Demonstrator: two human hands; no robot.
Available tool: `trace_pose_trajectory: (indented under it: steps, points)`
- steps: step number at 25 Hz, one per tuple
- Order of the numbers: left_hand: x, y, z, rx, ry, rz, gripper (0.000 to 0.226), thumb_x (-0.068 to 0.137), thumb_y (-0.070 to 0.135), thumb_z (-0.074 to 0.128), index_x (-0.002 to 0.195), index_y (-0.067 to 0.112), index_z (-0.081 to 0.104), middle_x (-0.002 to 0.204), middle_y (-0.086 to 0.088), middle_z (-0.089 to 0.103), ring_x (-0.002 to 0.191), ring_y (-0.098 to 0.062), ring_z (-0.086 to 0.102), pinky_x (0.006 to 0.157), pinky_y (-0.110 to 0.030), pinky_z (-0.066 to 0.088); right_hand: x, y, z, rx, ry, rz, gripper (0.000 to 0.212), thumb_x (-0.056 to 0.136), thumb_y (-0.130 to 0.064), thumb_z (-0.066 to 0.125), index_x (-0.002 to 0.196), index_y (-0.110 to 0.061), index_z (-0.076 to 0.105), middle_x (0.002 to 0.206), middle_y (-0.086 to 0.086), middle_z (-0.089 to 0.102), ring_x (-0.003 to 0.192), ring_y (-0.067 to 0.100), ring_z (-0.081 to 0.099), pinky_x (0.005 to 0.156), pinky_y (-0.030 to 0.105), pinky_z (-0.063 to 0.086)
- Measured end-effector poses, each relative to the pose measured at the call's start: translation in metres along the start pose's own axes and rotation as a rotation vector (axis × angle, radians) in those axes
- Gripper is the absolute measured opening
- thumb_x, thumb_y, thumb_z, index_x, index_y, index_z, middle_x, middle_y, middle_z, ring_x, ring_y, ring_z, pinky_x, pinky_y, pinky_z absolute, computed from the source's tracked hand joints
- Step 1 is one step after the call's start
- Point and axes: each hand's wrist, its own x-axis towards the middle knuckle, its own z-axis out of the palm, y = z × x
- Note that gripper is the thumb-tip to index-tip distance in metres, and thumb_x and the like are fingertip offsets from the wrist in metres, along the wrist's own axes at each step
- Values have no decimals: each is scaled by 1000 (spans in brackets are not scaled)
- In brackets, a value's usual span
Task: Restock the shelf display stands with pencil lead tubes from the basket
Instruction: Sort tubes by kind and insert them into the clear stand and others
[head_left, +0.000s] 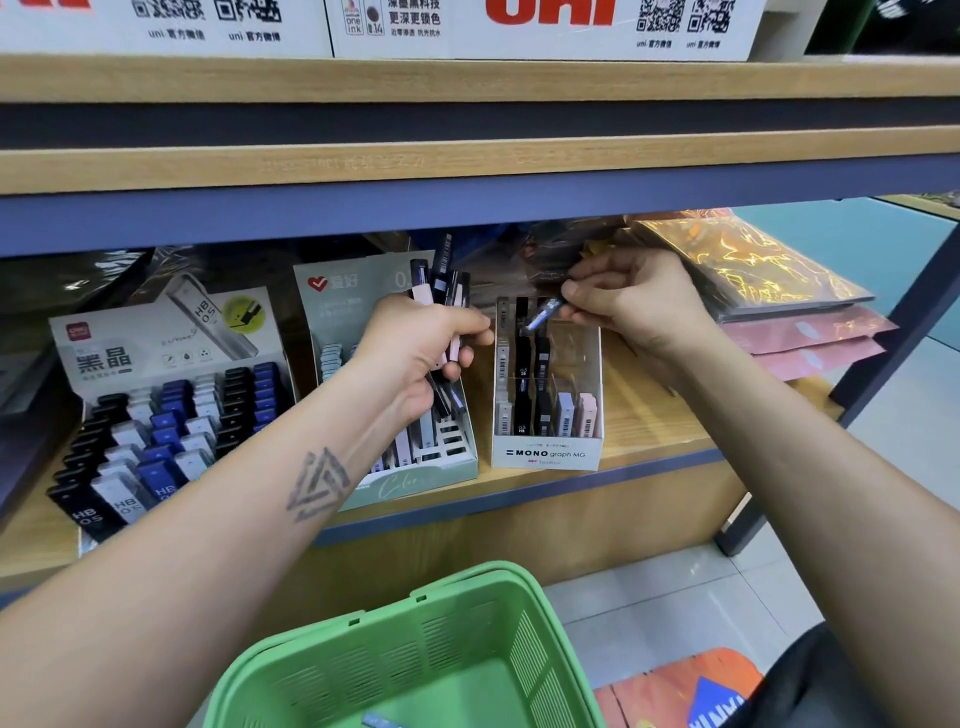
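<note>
Nearest the camera, a green basket (467, 649) is seen below the shelf; only a small bluish item shows at its bottom edge, and the rest of its contents cannot be made out. Above it, a bundle of lead tubes (441, 332) is gripped upright in the left hand (421, 353), fingers curled round them, in front of the pale green stand (415, 467). Just to the right, 1 blue tube (543, 314) is pinched between thumb and fingertips of the right hand (634, 306) and is held tilted over the back row of the clear MONO stand (545, 395). The step in hand is judged to be slotting this tube into a compartment. Next, the tube would need to be turned upright, lined up with an open slot and lowered in.
</note>
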Motion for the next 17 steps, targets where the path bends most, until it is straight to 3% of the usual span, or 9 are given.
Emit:
trace_pose_trajectory:
  steps: [6,9,13,17]
  points:
    - [1,4,-7,-106,-159,-113,10,89,5,68,84,6,60,65,-9,57,43,-11,45,30,-15,28,0,6,-7,-323,28,-101,14,86,3,74,98,-2,72,84,14,72,70,18,74,67,24,58]
    - [3,4,-9,-148,-185,-124,10,90,5,66,84,6,58,66,-10,57,42,-11,45,30,-15,28,6,7,-2,-472,71,-154,16,86,1,75,98,-8,71,85,5,71,76,18,72,70,22,58]
    - [3,8,-11,-163,-221,-144,11,93,5,63,84,7,56,66,-8,55,43,-9,44,30,-13,28,19,10,10,-669,184,-322,20,86,-3,74,105,-11,74,95,-2,70,88,10,65,76,14,47]
    - [7,10,-16,-179,-233,-156,9,93,5,63,88,7,56,67,-8,54,44,-9,43,30,-13,28,35,25,18,-748,184,-404,18,89,-5,72,105,-11,76,105,3,75,94,13,68,85,25,53]
